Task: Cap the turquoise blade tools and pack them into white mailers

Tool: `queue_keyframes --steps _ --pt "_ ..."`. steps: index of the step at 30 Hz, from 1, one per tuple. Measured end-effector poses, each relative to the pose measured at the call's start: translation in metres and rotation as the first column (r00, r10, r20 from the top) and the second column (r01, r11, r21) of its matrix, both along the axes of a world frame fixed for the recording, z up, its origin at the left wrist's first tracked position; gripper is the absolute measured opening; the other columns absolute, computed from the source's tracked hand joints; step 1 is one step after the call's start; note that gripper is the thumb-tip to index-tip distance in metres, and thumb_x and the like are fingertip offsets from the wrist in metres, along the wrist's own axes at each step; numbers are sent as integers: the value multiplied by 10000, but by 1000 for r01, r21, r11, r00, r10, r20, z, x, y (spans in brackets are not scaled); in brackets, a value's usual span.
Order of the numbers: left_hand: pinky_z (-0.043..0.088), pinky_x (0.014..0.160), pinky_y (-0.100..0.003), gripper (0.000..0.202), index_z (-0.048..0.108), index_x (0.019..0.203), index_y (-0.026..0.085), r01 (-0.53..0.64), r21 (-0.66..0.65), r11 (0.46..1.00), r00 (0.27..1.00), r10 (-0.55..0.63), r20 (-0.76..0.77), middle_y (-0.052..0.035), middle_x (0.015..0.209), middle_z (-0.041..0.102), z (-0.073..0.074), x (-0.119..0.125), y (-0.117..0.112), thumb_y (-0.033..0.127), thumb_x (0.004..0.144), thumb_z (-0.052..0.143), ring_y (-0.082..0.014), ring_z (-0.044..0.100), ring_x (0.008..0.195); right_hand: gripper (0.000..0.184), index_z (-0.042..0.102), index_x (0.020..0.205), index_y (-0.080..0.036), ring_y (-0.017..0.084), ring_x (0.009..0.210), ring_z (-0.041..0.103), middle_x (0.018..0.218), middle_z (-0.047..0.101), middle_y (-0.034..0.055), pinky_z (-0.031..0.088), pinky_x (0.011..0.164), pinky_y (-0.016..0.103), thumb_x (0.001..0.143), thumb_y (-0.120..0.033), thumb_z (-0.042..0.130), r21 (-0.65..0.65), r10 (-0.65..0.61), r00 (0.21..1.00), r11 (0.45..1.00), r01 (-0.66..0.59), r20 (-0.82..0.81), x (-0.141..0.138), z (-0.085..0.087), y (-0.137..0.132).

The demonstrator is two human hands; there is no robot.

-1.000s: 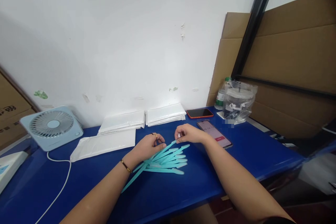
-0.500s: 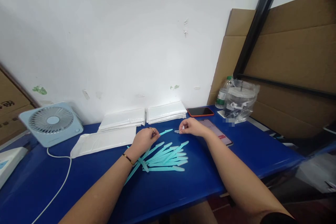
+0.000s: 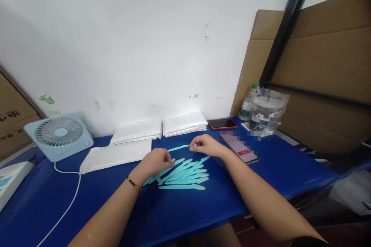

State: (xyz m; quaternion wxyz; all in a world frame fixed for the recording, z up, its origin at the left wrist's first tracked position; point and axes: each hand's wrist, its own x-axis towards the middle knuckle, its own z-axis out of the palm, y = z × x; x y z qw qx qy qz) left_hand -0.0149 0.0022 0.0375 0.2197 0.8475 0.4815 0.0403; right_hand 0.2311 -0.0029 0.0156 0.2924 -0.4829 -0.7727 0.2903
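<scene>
Pinched fingers of the right hand [image 3: 207,146] seem to hold the near tip of a thin teal plastic stick [image 3: 177,148]. It points left from them, lying long side to side, its far end by the left hand [image 3: 156,165]. I cannot tell if that hand holds anything. Below the grip is a pile of teal sticks [image 3: 182,181]. Right of it, a flat phone with a lit pink screen [image 3: 239,148] shows blurry numbers. Farther right, a clear bottle with a green cap [image 3: 247,103] has tiny label words.

A scuffed white wall [image 3: 145,46] rises behind a blue-topped table [image 3: 185,214].
</scene>
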Motion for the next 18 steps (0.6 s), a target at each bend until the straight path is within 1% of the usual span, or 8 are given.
queue_keyframes --steps 3,6,7,9,11,13,16,18 --pt "342 517 -241 286 597 718 201 32 21 999 985 -35 167 -2 670 639 0 17 -1 486 707 572 -154 568 614 343 670 889 -150 95 550 524 674 633 17 394 508 202 753 -458 607 -134 72 982 986 -96 -172 -17 -1 -3" --pt "354 516 -233 307 589 784 199 39 16 999 958 -42 282 14 650 629 -2 26 -3 494 697 600 -143 572 603 344 654 821 -137 83 506 520 635 627 10 402 488 199 707 -461 659 -229 79 940 960 -162 -333 -24 -2 -4" --pt "359 513 -232 321 586 818 199 35 1 999 952 -34 304 19 637 627 -3 27 -3 496 696 604 -143 574 595 339 649 792 -131 80 500 521 618 623 9 403 487 198 693 -455 675 -240 55 925 959 -154 -377 -23 -3 -2" --pt "385 522 -234 331 573 863 196 27 -51 998 943 -8 334 18 643 640 -5 23 -1 490 712 590 -144 587 586 335 640 760 -122 75 490 521 605 624 12 393 477 192 680 -443 691 -244 -27 896 965 -92 -444 -16 -4 1" --pt "424 558 -242 304 563 849 189 28 -102 994 933 11 360 4 686 665 -7 17 4 474 745 554 -146 609 599 330 631 747 -115 69 478 512 609 627 18 375 461 188 675 -430 699 -249 -101 863 968 -29 -494 -6 -6 6" --pt "451 594 -250 288 556 816 180 22 -137 990 925 31 378 -9 712 681 -10 12 11 462 768 521 -147 625 614 329 626 730 -108 64 467 498 601 622 20 363 454 190 666 -420 707 -266 -142 838 964 -4 -526 4 -7 10" --pt "463 606 -256 299 559 788 173 -11 -158 987 937 65 343 -15 691 678 -17 8 22 466 770 507 -153 627 617 341 627 725 -104 65 470 492 601 623 25 366 461 197 645 -423 719 -285 -207 827 957 59 -523 18 -11 16" --pt "460 616 -261 302 572 790 172 -41 -122 992 953 76 293 -21 715 674 -20 7 26 464 770 498 -159 623 647 349 632 734 -105 69 473 492 614 632 32 364 461 200 642 -431 713 -292 -262 836 948 129 -482 26 -14 19"
